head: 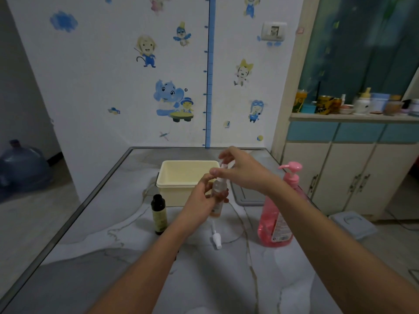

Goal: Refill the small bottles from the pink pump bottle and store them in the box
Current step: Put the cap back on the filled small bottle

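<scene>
My left hand (205, 196) grips a small clear bottle (217, 189) upright above the table, in front of the cream box (186, 175). My right hand (238, 168) pinches the white top (223, 166) at that bottle's neck. A small dark bottle (159, 214) with a black cap stands on the table to the left. A loose white spray head (215, 236) lies on the table below my hands. The pink pump bottle (277, 214) stands to the right, partly behind my right forearm.
A grey lid (247, 196) lies flat to the right of the box. The marble-patterned table (113, 257) meets a wall with stickers. A cupboard (353, 173) with jars on its shelf stands at the right; a water jug (20, 168) sits on the floor at the left.
</scene>
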